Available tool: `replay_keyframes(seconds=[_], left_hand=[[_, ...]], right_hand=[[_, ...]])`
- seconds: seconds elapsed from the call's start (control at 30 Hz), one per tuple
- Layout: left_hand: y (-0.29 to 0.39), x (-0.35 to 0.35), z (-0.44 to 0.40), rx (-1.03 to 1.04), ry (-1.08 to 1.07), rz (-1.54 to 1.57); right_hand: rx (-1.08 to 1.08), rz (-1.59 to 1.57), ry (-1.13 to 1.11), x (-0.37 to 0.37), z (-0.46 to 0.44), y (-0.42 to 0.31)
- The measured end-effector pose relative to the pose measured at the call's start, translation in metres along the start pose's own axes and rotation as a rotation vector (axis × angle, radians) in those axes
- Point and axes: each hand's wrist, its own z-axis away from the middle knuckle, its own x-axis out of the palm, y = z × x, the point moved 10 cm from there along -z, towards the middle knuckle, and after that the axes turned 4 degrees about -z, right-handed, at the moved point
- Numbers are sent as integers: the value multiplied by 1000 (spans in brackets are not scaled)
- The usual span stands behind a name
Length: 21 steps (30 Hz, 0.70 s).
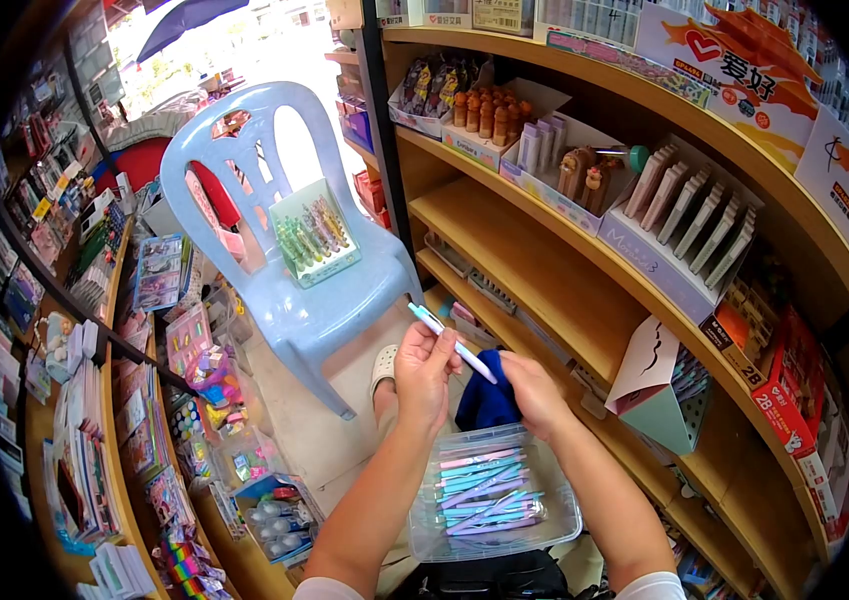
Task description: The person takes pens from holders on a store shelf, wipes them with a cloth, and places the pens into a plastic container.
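Observation:
My left hand (424, 372) pinches a pen (452, 343) with a pale body and a teal end, tilted down to the right. In my right hand (536, 397) is a dark blue cloth (489, 392), bunched against the pen's lower end. Below both hands sits a clear plastic bin (424, 530), holding several pens (489, 490) in pink, purple and turquoise. They lie loosely in one layer or more; the depth is hard to judge.
A blue plastic chair (314, 320) ahead carries a light green box of pens (316, 240). On the right, wooden shelves (534, 265) hold boxed stationery, including a white display box (659, 265) and a tilted pen box (659, 390). Crowded book racks (84, 450) line the left.

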Motion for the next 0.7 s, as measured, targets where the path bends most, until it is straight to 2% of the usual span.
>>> replay_keyframes(seconds=[0.07,0.23,0.43,0.7], left_hand=[[0,-3,-1,9,16,-12],[-2,4,2,-17,-12,-66],[-14,22,5,-91,-188,-136],[-14,33,10,-136,-303,40]], right_hand=[[-119,200,-26,12,3,-8],[-161,467,-78,16,3,-9],[-11,155,-50,3,0,5],[146,-46,-3,8,5,5]])
